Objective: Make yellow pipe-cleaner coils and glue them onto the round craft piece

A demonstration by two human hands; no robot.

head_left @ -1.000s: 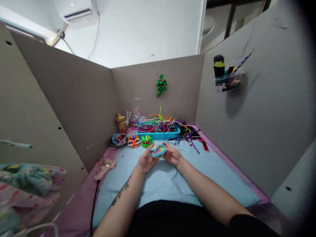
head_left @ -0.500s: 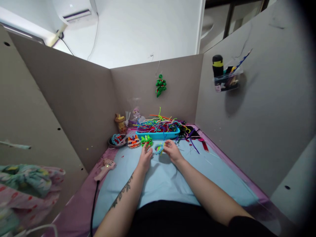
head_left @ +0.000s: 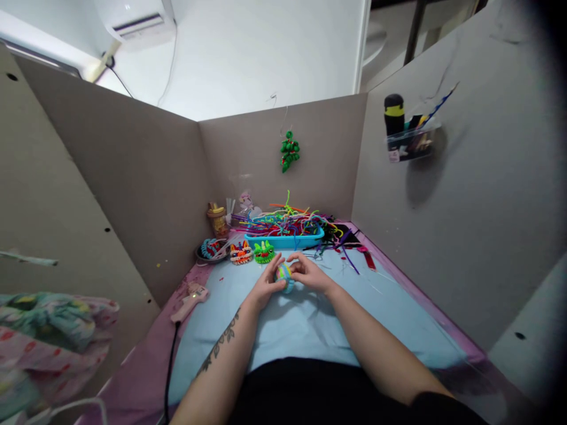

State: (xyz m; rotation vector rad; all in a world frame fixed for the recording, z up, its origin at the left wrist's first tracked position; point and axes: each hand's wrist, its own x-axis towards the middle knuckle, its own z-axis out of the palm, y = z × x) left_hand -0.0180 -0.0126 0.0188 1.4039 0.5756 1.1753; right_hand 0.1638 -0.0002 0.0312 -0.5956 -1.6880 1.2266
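Between my two hands, above the blue cloth [head_left: 305,330], is a small fuzzy pipe-cleaner piece [head_left: 284,276] in light blue, yellow and pink. My left hand [head_left: 268,280] is closed on its left side, fingers behind and thumb in front. The fingers of my right hand [head_left: 308,273] are bent and pinch at its right edge; the fingertips are partly hidden. Just beyond my left hand sit a green pipe-cleaner animal head [head_left: 264,252] and an orange and white one [head_left: 241,254].
A blue tray [head_left: 283,241] heaped with coloured pipe cleaners stands at the back. At left are a pink glue gun [head_left: 189,302] with a black cord and a dark bowl [head_left: 204,260]. Scissors-like red-handled tool [head_left: 369,260] lies right. Grey panels [head_left: 283,118] enclose the table.
My left hand has moved right and taken hold of the pipe-cleaner piece, which only my right hand held before. The piece has turned and come slightly nearer.
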